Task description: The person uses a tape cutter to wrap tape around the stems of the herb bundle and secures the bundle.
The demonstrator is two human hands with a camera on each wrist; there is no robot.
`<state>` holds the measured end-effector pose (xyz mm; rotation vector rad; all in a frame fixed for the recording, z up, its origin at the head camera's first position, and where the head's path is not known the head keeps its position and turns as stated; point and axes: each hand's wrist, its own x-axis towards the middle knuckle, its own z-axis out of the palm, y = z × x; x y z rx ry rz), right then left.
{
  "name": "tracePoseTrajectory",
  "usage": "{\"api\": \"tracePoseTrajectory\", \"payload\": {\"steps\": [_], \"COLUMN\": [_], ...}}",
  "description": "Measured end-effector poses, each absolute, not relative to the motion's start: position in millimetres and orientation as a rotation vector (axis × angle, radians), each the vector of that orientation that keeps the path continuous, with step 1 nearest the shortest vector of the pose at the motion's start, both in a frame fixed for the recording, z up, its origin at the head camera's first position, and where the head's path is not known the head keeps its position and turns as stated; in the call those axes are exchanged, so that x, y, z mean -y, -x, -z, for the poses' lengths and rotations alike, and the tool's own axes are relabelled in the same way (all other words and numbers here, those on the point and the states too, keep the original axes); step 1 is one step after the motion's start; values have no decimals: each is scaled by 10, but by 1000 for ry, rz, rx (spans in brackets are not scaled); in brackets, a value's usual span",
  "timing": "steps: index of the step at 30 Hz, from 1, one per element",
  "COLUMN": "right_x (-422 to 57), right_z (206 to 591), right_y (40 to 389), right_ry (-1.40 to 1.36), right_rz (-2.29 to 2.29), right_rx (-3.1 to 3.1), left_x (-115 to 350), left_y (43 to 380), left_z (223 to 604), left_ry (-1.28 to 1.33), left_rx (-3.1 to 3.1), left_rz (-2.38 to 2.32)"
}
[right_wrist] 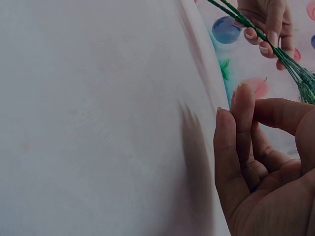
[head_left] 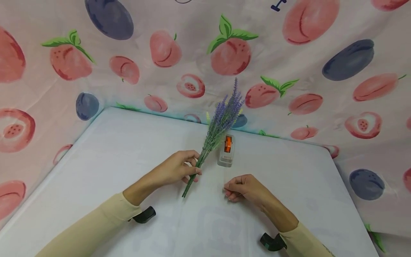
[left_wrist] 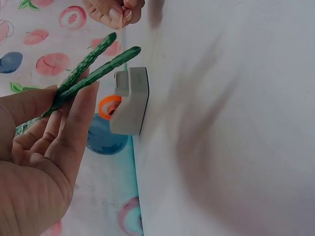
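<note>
A bunch of artificial lavender (head_left: 221, 116) with purple flower spikes and green stems leans up and to the right in the head view. My left hand (head_left: 179, 166) pinches its stems between thumb and fingers, and two stem ends (left_wrist: 98, 69) stick out past the fingers. Behind the stems a clear tape dispenser (head_left: 226, 160) with an orange core rests on the table. Nearer to me, my right hand (head_left: 245, 189) has thumb and fingertips together on a thin, barely visible strip of clear tape (head_left: 224, 175), which extends toward the dispenser. Whether it is still attached cannot be told.
The white table (head_left: 135, 135) meets a fruit-printed cloth (head_left: 196, 46) at the back and sides. The dispenser stands close to the back edge. Dark wrist-camera mounts (head_left: 144, 215) sit at both cuffs.
</note>
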<state>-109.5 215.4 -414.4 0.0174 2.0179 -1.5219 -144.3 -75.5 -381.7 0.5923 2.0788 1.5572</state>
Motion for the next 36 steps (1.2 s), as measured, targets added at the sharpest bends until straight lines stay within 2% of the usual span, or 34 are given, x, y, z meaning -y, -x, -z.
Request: {"api": "tracePoseTrajectory", "payload": {"steps": [36], "right_x": [-2143], "right_z": [4175], "right_y": [1096], "right_ry": [-2], "right_rz": [1536], "right_rx": [-2006], "left_x": [282], "left_y": [1811], "left_z": [3943], "left_ry": [-773], "left_rx": [-2189], "left_rz": [-1461]}}
